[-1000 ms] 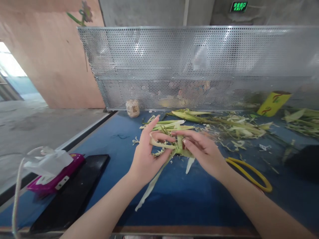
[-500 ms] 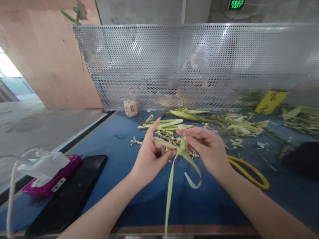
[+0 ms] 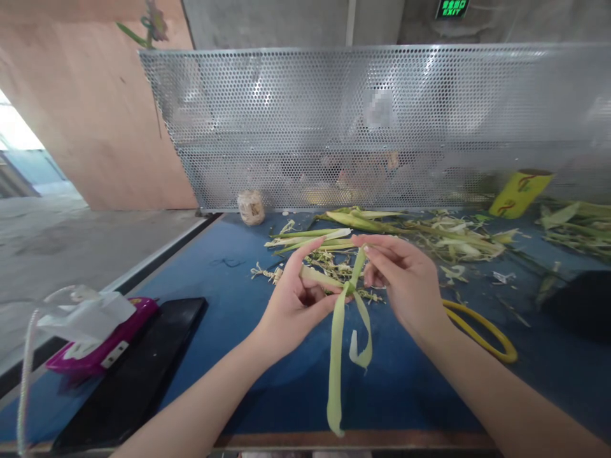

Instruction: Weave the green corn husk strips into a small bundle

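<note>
Above the middle of the table, my left hand (image 3: 298,299) pinches a knot of pale green leaf strips (image 3: 337,362), which look like corn husk, between thumb and fingers. My right hand (image 3: 405,277) grips the upper end of one strip between thumb and forefinger, drawing it up and to the right of the knot. One long flat tail hangs down toward the table's front edge, and a shorter one curls beside it. Another strip end runs left across my left palm. Behind my hands lie small braided pieces (image 3: 267,272), partly covered by my fingers.
Husk leaves and scraps (image 3: 458,238) litter the back of the blue table (image 3: 214,356), below a perforated metal screen (image 3: 286,114). A yellow can (image 3: 520,194) and a twine ball (image 3: 251,207) stand there. A yellow ring (image 3: 496,343), black phone-like slab (image 3: 138,369) and magenta power strip (image 3: 102,340) flank my arms.
My right hand has moved up and slightly right, pulling its strip longer and straighter above the knot. The hanging tails have swung, and the long one now shows its broad side.
</note>
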Demonstrator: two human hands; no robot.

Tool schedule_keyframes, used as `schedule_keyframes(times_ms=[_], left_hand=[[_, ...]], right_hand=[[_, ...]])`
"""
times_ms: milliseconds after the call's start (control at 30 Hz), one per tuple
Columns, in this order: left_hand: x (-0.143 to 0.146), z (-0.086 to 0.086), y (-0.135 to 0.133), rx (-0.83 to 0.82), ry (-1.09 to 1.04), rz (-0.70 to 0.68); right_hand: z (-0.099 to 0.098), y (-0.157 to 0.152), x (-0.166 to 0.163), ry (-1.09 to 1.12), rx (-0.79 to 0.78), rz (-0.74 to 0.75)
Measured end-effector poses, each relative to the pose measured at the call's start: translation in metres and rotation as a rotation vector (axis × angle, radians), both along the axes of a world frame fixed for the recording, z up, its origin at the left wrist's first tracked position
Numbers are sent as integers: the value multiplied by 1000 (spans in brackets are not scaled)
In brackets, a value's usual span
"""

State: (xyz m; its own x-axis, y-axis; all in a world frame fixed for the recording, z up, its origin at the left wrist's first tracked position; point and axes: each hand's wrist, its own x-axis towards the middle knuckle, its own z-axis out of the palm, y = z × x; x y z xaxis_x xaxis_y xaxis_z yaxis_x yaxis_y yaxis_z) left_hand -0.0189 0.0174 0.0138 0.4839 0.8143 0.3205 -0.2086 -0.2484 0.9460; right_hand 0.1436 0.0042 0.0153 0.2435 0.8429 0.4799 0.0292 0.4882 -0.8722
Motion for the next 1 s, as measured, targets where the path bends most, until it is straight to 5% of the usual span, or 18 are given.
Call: schedule_keyframes(times_ms=[167, 400, 733, 1000], left_hand=[[0, -1, 0, -4, 17, -20], [-1, -5, 7, 140, 55, 183], [0, -6, 10, 24, 1, 134], [-1, -2, 12, 92, -10, 340]], right_hand=[[1, 0, 0, -32, 5, 61], [8, -3, -6, -38, -161, 363], [10, -7, -9, -97, -162, 305], [9, -7, -11, -11, -69, 233]])
